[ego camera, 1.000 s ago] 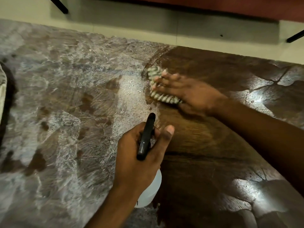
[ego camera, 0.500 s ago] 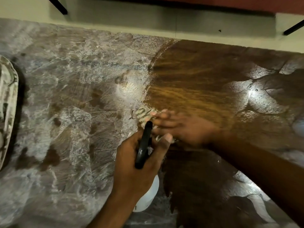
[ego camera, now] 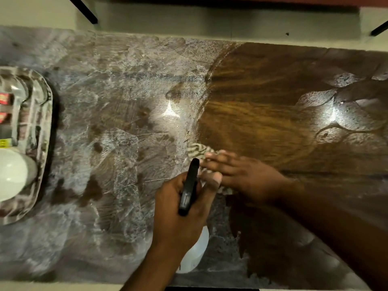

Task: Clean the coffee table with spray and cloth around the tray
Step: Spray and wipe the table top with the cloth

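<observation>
My left hand (ego camera: 178, 215) grips a white spray bottle (ego camera: 195, 250) with a black trigger head (ego camera: 189, 187), held above the near middle of the wooden coffee table (ego camera: 262, 97). Just beyond it, my right hand (ego camera: 243, 177) presses flat on a striped cloth (ego camera: 197, 150), whose edge shows past the fingertips. The cloth lies at the border between the foamy, whitish left part of the table (ego camera: 105, 122) and the wiped brown right part. A patterned tray (ego camera: 39, 127) stands at the left edge.
On the tray sit a white round object (ego camera: 10, 173) and small red-labelled items (ego camera: 4, 99). Pale floor (ego camera: 231, 24) runs past the table's far edge, with dark furniture legs (ego camera: 84, 10) on it. Wet streaks cover the right end (ego camera: 346, 114).
My right hand has drawn the cloth toward me, from the far middle to just beside the spray head. The view has shifted, bringing the tray into sight at the left.
</observation>
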Demonstrator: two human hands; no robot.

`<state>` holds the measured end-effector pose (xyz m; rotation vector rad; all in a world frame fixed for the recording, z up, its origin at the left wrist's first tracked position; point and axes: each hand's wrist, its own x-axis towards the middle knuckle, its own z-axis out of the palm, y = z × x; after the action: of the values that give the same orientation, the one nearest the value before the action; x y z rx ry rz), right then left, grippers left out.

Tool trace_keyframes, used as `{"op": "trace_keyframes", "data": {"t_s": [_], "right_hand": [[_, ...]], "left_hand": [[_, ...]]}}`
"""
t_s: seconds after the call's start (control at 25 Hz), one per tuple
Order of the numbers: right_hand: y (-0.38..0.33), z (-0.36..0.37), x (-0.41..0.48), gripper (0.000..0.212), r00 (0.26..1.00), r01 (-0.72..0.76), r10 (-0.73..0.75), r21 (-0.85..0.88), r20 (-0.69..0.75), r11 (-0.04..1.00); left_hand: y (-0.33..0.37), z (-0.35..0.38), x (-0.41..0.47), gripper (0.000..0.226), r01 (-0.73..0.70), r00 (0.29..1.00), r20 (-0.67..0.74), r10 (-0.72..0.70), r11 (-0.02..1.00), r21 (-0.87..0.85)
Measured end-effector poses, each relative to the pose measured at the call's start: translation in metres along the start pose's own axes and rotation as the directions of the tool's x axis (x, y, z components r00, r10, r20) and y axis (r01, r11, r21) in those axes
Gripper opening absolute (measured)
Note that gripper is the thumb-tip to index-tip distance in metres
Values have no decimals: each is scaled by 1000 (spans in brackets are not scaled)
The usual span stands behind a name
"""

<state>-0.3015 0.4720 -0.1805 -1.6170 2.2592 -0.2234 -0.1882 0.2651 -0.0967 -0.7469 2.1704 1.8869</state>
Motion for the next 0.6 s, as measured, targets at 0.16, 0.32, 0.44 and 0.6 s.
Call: {"op": "trace_keyframes", "data": {"t_s": [0.16,0.32,0.44,0.6], "right_hand": [[37,-11,-30,81,819,-492,535,228,-206,840],[-27,1,7,74,497,-716,841,446,-215,537],[-93,29,-2,80,927,-343,367,227,-73,911],[-88,31,-62,83,985,132,-132,15,107,991]], "left_hand": [[-8,-4,-23,42,48,999,22,-48,999,-21],[-9,5,-61,49,75,997,-18,-74,997,26],[-15,12,-92,53,83,994,-69,-80,996,44],[-37,13,-128,55,127,990,-56,-126,992,18]]}}
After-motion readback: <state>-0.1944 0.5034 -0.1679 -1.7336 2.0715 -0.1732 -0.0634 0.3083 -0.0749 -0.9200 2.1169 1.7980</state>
